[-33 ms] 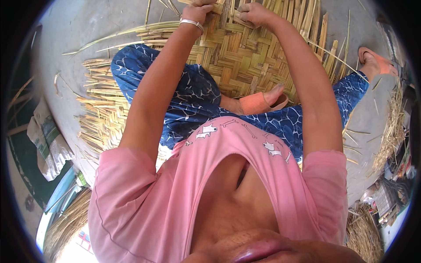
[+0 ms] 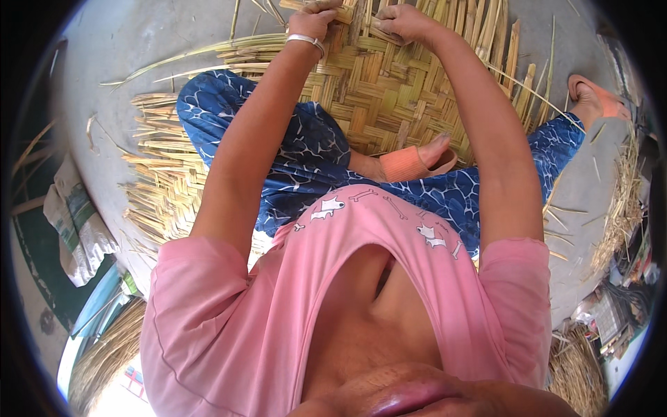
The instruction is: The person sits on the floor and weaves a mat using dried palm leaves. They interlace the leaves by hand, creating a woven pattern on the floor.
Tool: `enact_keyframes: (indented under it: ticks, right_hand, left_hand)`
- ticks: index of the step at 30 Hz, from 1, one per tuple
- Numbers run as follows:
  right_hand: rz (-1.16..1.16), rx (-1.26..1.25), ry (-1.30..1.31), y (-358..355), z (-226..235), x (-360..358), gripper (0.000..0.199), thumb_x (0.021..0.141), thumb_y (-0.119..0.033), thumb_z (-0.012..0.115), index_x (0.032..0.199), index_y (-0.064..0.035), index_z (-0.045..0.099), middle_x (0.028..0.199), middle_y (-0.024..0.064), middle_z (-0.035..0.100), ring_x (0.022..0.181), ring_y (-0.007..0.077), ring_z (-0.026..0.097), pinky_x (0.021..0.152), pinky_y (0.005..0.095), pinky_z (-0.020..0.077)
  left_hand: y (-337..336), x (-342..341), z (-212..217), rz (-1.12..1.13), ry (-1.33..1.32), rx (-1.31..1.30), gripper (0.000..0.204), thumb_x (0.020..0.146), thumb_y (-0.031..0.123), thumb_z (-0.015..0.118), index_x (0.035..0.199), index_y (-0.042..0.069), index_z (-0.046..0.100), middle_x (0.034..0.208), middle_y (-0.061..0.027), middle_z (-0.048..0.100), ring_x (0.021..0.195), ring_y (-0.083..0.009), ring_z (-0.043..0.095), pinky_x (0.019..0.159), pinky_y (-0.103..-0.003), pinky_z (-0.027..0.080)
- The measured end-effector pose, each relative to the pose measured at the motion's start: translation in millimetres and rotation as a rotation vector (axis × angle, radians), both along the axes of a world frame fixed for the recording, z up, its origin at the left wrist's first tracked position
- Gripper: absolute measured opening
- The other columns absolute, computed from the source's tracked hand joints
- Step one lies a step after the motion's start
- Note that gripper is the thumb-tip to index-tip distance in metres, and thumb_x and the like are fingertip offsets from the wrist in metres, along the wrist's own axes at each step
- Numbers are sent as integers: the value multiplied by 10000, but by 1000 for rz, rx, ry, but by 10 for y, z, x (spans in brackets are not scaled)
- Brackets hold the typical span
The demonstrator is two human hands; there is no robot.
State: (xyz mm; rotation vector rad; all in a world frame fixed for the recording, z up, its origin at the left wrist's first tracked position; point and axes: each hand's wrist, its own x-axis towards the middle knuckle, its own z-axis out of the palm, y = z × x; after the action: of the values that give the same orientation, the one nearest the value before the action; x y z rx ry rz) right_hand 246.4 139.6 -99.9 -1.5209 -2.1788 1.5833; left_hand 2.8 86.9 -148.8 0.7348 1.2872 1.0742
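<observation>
A woven mat of flat split-cane strips (image 2: pixel 389 104) lies on the floor in front of me, greenish yellow in a diagonal weave, with loose strip ends fanning out at its edges. At the top of the view my left hand (image 2: pixel 314 21), with a pale bangle (image 2: pixel 306 40) at its wrist, is closed on a flat cane strip (image 2: pixel 342 14). To its right, my right hand (image 2: pixel 406 23) pinches cane strips at the weave's far part. The upper edge of the picture cuts off the far side of the mat, and the fingertips are partly hidden.
My legs in blue patterned trousers (image 2: pixel 229 118) rest over the mat, with an orange slipper (image 2: pixel 410 164) on it. Another slipper (image 2: pixel 603 101) is at the right. Loose strips and straw (image 2: pixel 615 208) litter the grey floor (image 2: pixel 111 62). A white sack (image 2: pixel 76 222) lies left.
</observation>
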Motion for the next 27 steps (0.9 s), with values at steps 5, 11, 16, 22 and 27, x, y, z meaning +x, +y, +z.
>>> enact_keyframes:
  ticks: [5,11,16,22,27]
  right_hand:
    - [59,146,-69,-32,-13,-14,355,912,-344,674,1101,-57,759,903,145,760,811,253,715,751,400,559]
    - [-55,208,-16,-244,256,-117,390,906,-314,677,1194,-55,730,1023,166,761,912,308,726,817,408,569]
    - [-160,268,105,-539,319,124,546,915,-341,663,1374,-49,620,1372,178,630,1237,326,618,1054,440,485]
    - [-129,969,-143,-1048,156,863,459,964,-348,651,1383,-163,627,1443,142,583,1277,342,585,1061,452,479]
    - [-86,953,-518,-1379,179,891,574,1001,-450,577,1487,-151,516,1529,93,511,1411,307,453,1152,482,351]
  left_hand:
    - [-437,352,669,335,22,2,223,946,-42,604,1111,-3,750,1017,-99,727,771,-188,709,622,-303,618]
    - [-636,313,812,359,-51,-58,319,942,-20,626,1259,-15,664,1115,-146,707,866,-234,713,720,-331,630]
    - [-819,279,1125,162,116,-194,367,986,108,647,1332,-10,628,1191,-144,715,1004,-267,736,814,-361,606]
    - [-316,-23,742,-157,1302,740,341,965,270,660,1236,71,708,997,-153,759,961,-351,718,860,-438,543]
    - [111,-16,909,-811,1661,296,502,991,532,544,1133,76,699,1063,-182,749,1054,-376,695,996,-495,472]
